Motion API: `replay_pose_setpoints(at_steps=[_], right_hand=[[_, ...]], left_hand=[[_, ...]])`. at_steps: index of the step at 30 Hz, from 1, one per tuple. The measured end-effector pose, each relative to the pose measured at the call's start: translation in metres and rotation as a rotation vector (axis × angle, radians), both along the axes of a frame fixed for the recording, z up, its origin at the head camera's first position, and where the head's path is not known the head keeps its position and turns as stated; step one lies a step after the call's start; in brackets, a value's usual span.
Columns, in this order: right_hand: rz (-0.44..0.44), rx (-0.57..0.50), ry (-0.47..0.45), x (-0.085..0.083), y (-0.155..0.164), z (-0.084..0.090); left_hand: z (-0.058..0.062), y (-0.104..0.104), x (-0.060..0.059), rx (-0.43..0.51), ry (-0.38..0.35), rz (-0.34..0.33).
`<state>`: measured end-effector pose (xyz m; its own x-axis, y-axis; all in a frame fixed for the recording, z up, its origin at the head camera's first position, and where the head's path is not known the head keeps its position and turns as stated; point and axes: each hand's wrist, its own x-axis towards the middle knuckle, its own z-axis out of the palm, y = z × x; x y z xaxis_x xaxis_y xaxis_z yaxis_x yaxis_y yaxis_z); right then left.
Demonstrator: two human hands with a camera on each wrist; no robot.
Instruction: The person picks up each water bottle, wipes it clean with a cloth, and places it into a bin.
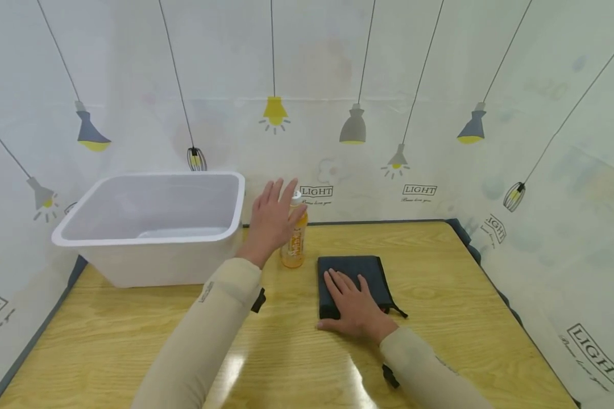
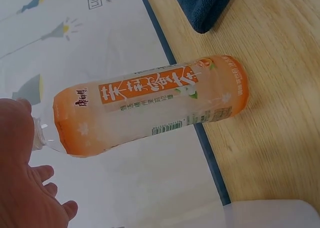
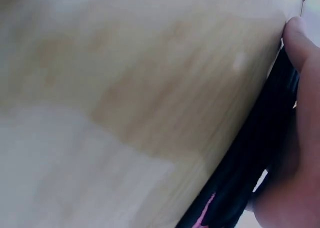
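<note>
An orange drink bottle (image 1: 293,250) with a white cap stands upright on the wooden table. My left hand (image 1: 272,222) is raised at its upper part, fingers extended and spread; the thumb overlaps the bottle below the cap. In the left wrist view, the bottle's printed label (image 2: 155,108) faces the camera, and the hand (image 2: 25,173) is beside the neck without wrapping round it. My right hand (image 1: 355,307) rests on a dark blue, flat square fabric item (image 1: 358,267) with a short cord at one corner. Its fingers lie across the top, its thumb along the near edge.
A large white plastic tub (image 1: 174,264) stands at the table's back left, left of the bottle. Behind the table (image 1: 414,363) hangs a pale sheet (image 1: 317,68) printed with lamps, which also covers both sides.
</note>
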<state>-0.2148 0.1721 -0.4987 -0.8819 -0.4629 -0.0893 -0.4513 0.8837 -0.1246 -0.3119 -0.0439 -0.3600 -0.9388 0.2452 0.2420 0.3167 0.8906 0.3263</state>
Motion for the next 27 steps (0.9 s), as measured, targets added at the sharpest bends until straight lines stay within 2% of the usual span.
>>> replay_pose_setpoints(at_steps=[7, 12, 17, 27], right_hand=[[-0.007, 0.09, 0.024, -0.005, -0.001, 0.001], [-0.007, 0.105, 0.032, -0.005, -0.002, 0.005], [-0.007, 0.127, 0.042, -0.006, -0.005, 0.006], [-0.052, 0.153, 0.069, -0.003, -0.011, 0.004]], left_hand=[[-0.002, 0.0, -0.004, -0.023, -0.003, -0.001], [0.001, -0.001, -0.004, -0.021, -0.011, -0.01], [0.004, -0.004, 0.0, -0.053, -0.025, -0.024], [0.002, -0.007, 0.011, -0.105, 0.002, -0.049]])
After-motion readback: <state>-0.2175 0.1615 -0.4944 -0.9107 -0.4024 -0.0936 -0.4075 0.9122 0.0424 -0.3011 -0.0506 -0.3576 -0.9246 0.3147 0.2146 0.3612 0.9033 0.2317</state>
